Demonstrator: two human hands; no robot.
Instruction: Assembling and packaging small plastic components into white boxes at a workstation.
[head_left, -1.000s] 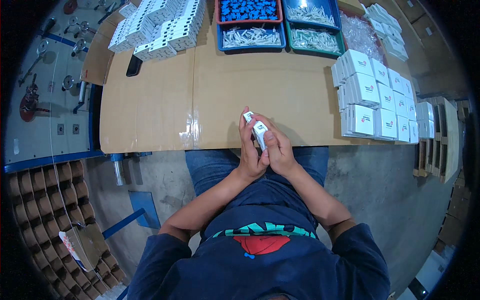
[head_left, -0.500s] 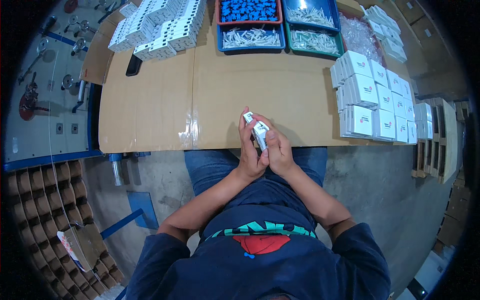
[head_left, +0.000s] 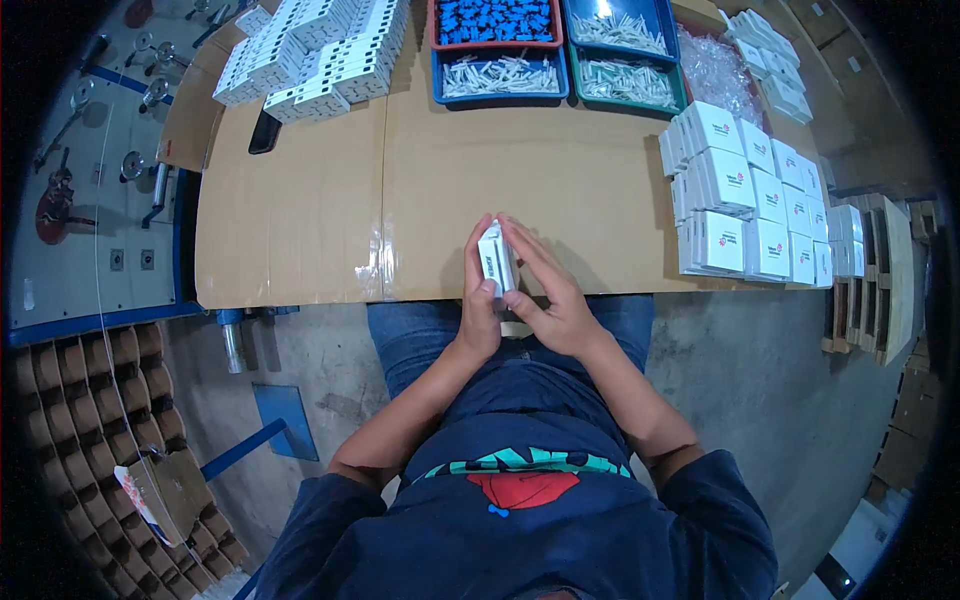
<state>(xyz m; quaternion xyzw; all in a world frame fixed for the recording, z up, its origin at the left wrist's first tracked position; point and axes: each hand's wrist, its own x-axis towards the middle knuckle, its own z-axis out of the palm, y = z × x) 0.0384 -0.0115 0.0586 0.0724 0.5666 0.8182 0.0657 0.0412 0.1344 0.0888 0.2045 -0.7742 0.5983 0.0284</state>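
A small white box [head_left: 494, 257] with dark print on one side stands on end between my hands, over the table's near edge. My left hand [head_left: 479, 312] grips its left side, thumb on the near end. Along the right side lie the fingers of my right hand [head_left: 556, 312], its thumb near the lower corner. Both hands close on the box, and the fingers cover parts of its sides.
Several white boxes [head_left: 725, 180] are stacked at the table's right. White pieces with dark slots [head_left: 335, 75] pile up at the far left, near a black phone [head_left: 264, 132]. A tray of blue parts [head_left: 495, 22] and trays of pale plugs [head_left: 500, 77] line the back of the cardboard-covered table [head_left: 290, 210].
The box has been turned more upright, and a different printed side shows. My right hand's fingers have straightened along it, and its thumb has moved lower.
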